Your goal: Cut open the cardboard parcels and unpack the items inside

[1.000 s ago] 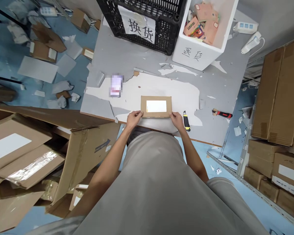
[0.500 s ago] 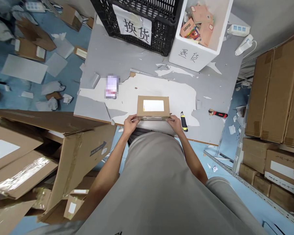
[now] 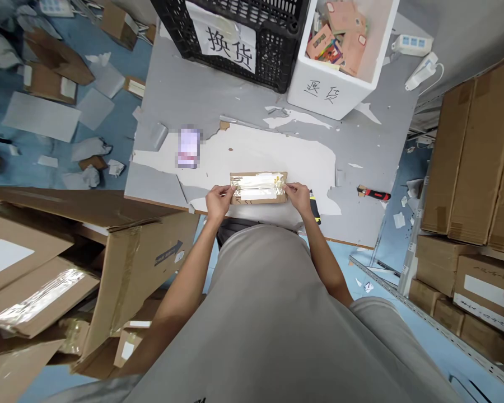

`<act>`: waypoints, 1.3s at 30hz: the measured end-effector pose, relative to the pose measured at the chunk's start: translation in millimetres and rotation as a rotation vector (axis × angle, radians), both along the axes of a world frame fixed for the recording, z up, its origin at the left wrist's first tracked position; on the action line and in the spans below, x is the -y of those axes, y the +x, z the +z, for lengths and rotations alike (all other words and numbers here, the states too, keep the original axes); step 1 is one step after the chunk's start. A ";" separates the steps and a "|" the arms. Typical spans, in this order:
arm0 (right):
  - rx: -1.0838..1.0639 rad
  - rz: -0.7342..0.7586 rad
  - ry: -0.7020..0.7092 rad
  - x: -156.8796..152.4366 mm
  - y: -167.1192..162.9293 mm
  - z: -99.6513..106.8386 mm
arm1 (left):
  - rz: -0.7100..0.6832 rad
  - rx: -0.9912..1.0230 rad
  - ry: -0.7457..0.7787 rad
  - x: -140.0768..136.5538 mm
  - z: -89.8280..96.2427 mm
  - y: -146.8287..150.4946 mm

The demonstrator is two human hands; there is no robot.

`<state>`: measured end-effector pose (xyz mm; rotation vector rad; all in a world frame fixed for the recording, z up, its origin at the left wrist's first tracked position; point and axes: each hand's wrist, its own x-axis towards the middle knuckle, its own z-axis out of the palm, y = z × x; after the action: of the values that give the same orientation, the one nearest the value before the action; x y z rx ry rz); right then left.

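A small cardboard box (image 3: 258, 196) is held between my two hands near the front edge of the table. The side facing me carries shiny clear tape and white labels. My left hand (image 3: 219, 200) pinches its left end, thumb and fingers closed on the edge. At the opposite end, my right hand (image 3: 297, 197) grips it the same way. A yellow and black utility knife (image 3: 315, 207) lies beside my right hand, partly covered by it. The phone (image 3: 189, 148), blurred out, rests on the table to the upper left of the box.
A black plastic crate (image 3: 235, 42) and a white foam box (image 3: 319, 92) with pink packets stand at the table's back. A red and black cutter (image 3: 373, 193) lies to the right. A large open carton (image 3: 147, 268) is at lower left; stacked cartons (image 3: 470, 157) stand at right.
The box has been tilted, so its taped, labelled side shows instead of the face with one white label. Both hands have moved up slightly, and the right one now partly covers the yellow knife.
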<state>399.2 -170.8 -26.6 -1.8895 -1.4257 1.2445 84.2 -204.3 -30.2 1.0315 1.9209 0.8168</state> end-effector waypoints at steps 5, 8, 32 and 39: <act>-0.061 -0.020 0.019 2.7 13.9 -9.8 | 0.082 0.054 -0.002 -0.3 19.4 12.5; -0.036 -0.090 0.038 7.6 33.2 -14.2 | 0.023 0.098 0.042 4.8 47.3 34.6; 0.142 -0.149 0.035 15.1 29.7 7.2 | -0.360 -0.298 -0.028 -6.5 75.4 44.0; 0.479 0.137 0.069 9.2 -38.3 42.6 | 0.010 0.077 -0.232 -15.1 14.4 -17.5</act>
<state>360.9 -180.0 16.0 -2.1651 -1.8362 0.8119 66.7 -189.2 -15.8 0.8388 1.9049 0.6124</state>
